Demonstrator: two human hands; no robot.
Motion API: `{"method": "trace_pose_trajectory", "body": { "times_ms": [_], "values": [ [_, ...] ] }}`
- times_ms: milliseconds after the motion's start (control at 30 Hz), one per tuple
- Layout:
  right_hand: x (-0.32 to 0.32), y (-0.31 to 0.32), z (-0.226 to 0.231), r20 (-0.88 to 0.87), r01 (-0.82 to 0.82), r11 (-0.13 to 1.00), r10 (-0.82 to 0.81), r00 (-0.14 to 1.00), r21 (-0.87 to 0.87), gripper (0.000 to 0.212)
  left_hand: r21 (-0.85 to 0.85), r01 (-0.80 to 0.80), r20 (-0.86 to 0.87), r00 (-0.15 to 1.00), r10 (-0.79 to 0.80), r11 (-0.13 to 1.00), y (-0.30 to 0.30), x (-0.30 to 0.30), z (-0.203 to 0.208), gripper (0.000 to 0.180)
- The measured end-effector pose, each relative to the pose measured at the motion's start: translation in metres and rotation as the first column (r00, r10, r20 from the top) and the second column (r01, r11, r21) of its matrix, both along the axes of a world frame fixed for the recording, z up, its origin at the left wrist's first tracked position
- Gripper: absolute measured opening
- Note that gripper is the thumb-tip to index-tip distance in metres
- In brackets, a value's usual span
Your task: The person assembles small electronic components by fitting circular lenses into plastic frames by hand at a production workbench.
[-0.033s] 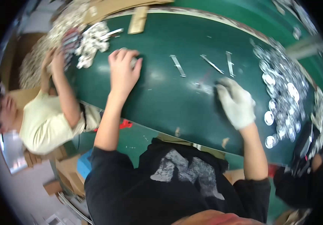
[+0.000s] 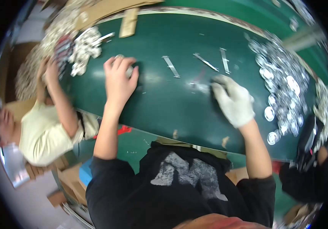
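My bare left hand (image 2: 120,80) hovers at or rests on the left of the green table, its fingers curled around a small pale, silvery object (image 2: 130,70), mostly hidden. On the right, my right hand (image 2: 233,101) wears a white glove. Its fingers are bent toward the thumb, and whatever they hold is hidden. Beside those fingertips is a blurred, shiny patch (image 2: 199,87) that I cannot identify. Three narrow silvery strips lie apart beyond the hands: a left strip (image 2: 171,66), a slanted middle strip (image 2: 206,62) and a right strip (image 2: 224,61).
Shiny round metal-looking discs (image 2: 284,86) are heaped at the right of the green table (image 2: 164,107). White pieces (image 2: 86,49) lie at the far left, near a wooden slat (image 2: 128,23). A co-worker (image 2: 44,131) handles items at left; another person's dark sleeve (image 2: 305,183) shows at right.
The whole scene has shifted slightly left in the picture. Both hands keep nearly the same pose, and the strips lie as before.
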State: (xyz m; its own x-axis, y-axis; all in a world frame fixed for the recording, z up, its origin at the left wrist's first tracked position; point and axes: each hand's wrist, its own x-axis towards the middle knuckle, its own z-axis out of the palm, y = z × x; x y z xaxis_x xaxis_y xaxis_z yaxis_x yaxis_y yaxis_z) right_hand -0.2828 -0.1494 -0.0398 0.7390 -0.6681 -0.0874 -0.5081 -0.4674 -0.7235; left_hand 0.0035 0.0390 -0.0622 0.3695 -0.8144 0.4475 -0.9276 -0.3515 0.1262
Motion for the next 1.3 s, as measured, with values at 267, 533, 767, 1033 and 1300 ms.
{"method": "trace_pose_trajectory", "body": {
  "times_ms": [267,533,767,1033,1300],
  "values": [
    [-0.002,-0.003,0.0,-0.075,-0.02,1.0,0.02,0.997,0.013,0.031,0.132,-0.337,-0.133,0.926,0.354,0.932,-0.01,-0.043,0.018,0.044],
    [-0.005,-0.002,-0.019,0.386,-0.135,0.991,0.126,0.914,-0.004,0.054,-0.36,0.35,-0.923,0.002,-0.385,0.865,-0.074,-0.09,0.051,0.043],
    [-0.006,-0.034,-0.016,0.359,0.502,0.836,-0.548,0.755,0.222,0.038,-0.297,0.523,-0.722,0.424,-0.546,0.799,-0.241,-0.105,0.012,0.03],
    [-0.01,-0.04,0.004,0.17,0.497,0.866,-0.499,0.85,0.06,0.039,0.024,0.667,-0.221,0.73,-0.647,0.745,-0.273,-0.111,-0.009,0.034],
    [-0.019,-0.038,0.003,-0.122,0.146,0.937,-0.193,0.974,-0.317,0.023,-0.218,0.649,-0.531,0.547,-0.647,0.729,-0.154,-0.101,0.053,0.024]
  ]
}}
